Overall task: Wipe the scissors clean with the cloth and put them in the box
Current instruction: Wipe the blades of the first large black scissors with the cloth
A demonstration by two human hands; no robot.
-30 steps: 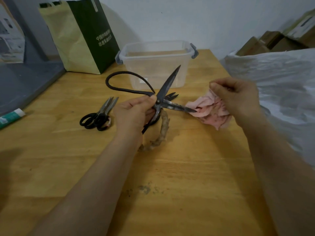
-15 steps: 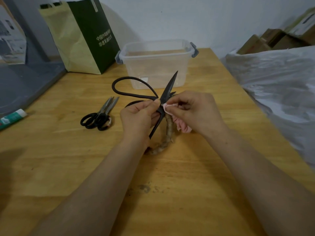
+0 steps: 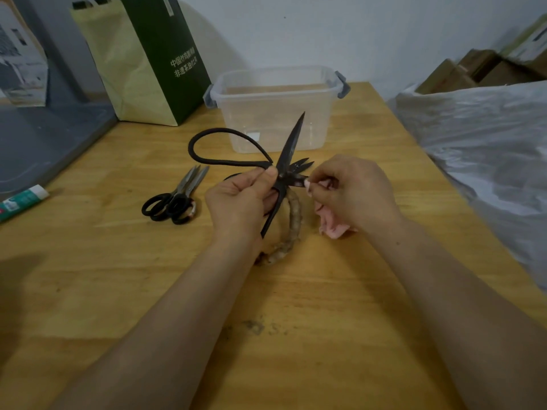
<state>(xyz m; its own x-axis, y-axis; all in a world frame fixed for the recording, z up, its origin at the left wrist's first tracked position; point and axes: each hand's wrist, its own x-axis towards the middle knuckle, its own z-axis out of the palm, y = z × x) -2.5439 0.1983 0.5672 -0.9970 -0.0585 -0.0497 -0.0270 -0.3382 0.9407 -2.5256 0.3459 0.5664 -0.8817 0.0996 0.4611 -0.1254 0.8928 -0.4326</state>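
Your left hand (image 3: pixel 239 202) grips the large black iron scissors (image 3: pixel 291 143) at their pivot above the wooden table (image 3: pixel 325 306). Your right hand (image 3: pixel 352 193) pinches the crumpled pink cloth (image 3: pixel 333 229) onto one blade, near the clear plastic box (image 3: pixel 251 113).

Bare forearms stretched from the frame's bottom to its centre, where the left hand (image 3: pixel 242 202) gripped large black iron scissors (image 3: pixel 290 145) and the right hand (image 3: pixel 352 193) pinched crumpled pink cloth (image 3: pixel 334 229).
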